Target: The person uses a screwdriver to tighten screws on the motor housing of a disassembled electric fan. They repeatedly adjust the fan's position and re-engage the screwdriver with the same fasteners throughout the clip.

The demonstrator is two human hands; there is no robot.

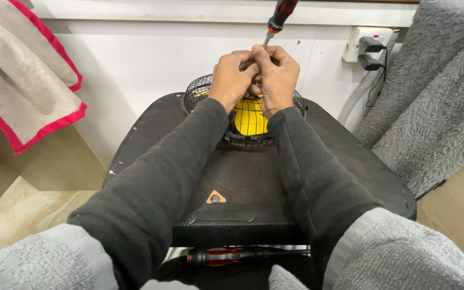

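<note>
A small fan with a black wire cage [198, 87] and yellow blades [249, 119] lies at the far edge of a black padded seat [253, 177]. Both hands work together above the fan's middle. My left hand [233, 78] pinches something small that the fingers hide. My right hand [279, 75] presses against it and holds a screwdriver with a red and black handle [281, 14], its shaft pointing down between the fingers toward the fan.
A second red and black screwdriver [232, 256] lies below the seat's near edge. A grey cloth with red trim [22, 75] hangs at left. Grey fluffy fabric [436, 102] drapes at right, beside a wall socket with plugs [369, 45] and a ribbed hose [361, 91].
</note>
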